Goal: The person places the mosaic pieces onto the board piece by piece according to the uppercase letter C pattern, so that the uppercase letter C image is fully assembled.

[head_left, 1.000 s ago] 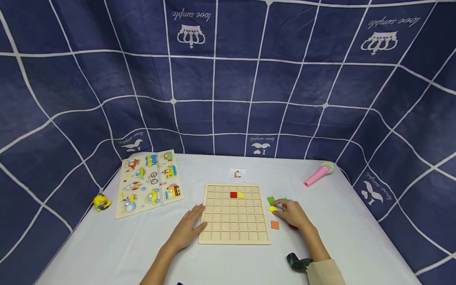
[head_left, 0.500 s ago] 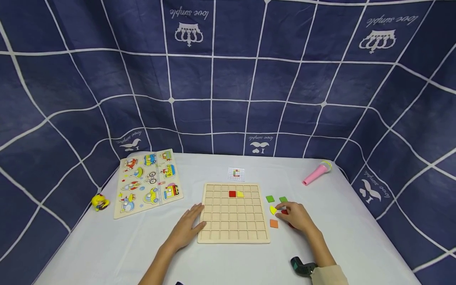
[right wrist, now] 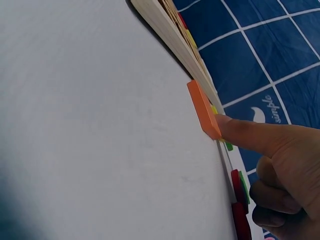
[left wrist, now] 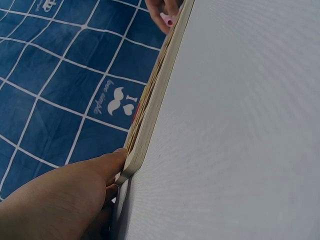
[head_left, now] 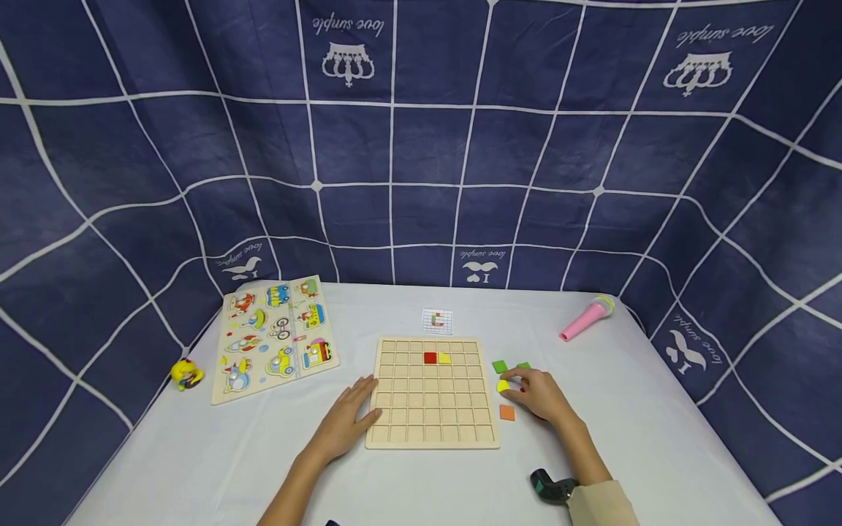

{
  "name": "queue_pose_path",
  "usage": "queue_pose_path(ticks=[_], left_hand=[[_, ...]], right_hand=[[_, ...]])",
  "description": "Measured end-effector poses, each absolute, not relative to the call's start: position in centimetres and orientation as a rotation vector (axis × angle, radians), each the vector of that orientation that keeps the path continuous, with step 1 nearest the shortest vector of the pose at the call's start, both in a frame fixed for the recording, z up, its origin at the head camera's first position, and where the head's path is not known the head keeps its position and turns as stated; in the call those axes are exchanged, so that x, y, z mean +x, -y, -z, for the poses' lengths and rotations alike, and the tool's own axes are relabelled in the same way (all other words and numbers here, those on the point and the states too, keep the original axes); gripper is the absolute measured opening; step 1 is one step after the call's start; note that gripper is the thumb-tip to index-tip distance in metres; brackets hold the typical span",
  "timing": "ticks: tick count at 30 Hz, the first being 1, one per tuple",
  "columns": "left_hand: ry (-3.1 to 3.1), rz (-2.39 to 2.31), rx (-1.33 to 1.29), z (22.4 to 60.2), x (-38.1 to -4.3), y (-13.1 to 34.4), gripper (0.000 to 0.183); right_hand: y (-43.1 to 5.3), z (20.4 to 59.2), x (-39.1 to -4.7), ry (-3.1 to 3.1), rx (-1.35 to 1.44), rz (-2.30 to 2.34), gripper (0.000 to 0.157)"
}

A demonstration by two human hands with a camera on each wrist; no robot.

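A wooden grid board (head_left: 433, 442) lies in the middle, bearing a red square tile (head_left: 430, 358) and a yellow tile (head_left: 445, 358) side by side near its far edge. My left hand (head_left: 342, 424) rests along the board's left edge with fingers extended; in the left wrist view its thumb touches the near corner. Right of the board, my right hand (head_left: 541, 397) pinches a yellow quarter-circle tile (head_left: 503, 386) between thumb and index finger, low over the cloth. An orange square tile (right wrist: 203, 110) lies just nearer than the thumb. Dark red tiles (right wrist: 240, 220) are partly hidden by the right hand.
Two green tiles (head_left: 500, 367) lie beyond the right hand. A pattern card (head_left: 437, 321) sits behind the board. Farther out are a vehicle puzzle board (head_left: 272, 343) and yellow figurine (head_left: 187, 374) at left, and a pink toy microphone (head_left: 588, 318) at right.
Half a second ago my right fingers were apart from the yellow quarter-circle tile; now they pinch it again, and its curved side faces differently. My left hand and the board stay put.
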State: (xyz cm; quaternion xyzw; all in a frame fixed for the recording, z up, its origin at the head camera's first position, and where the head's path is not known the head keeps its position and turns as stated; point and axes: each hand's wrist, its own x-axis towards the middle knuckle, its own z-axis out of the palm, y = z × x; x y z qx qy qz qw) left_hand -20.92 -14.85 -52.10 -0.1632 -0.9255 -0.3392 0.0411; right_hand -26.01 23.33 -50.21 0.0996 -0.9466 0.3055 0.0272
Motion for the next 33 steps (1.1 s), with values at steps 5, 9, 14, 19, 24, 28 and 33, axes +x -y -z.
queue_pose_path(ticks=[5, 9, 14, 19, 24, 28, 33], left_hand=[[2.832, 1.045, -0.493, 52.1, -20.9, 14.9, 0.058], [2.821, 1.048, -0.484, 52.0, -20.8, 14.9, 0.058], [2.824, 1.045, -0.485, 52.0, -20.9, 14.9, 0.058], [2.806, 1.04, -0.498, 52.0, -20.8, 14.8, 0.057], [2.804, 1.042, -0.5, 51.9, -20.8, 14.8, 0.057], [2.814, 1.041, -0.493, 51.9, -20.8, 14.8, 0.057], [2.822, 1.05, -0.503, 51.8, -20.7, 14.8, 0.057]], right_hand=[[-23.5, 50.2, -25.9, 2.934, 0.282, -0.936, 0.027], [-23.6, 50.2, -26.0, 2.926, 0.288, -0.935, 0.025], [-23.3, 49.7, -26.0, 2.901, 0.275, -0.941, 0.027], [-21.6, 48.5, -26.7, 2.844, 0.33, -0.964, 0.028], [-18.6, 47.4, -28.0, 2.801, 0.395, -1.011, 0.028], [-15.8, 46.9, -29.1, 2.763, 0.482, -1.033, 0.028], [-12.8, 46.8, -30.4, 2.733, 0.581, -1.06, 0.028]])
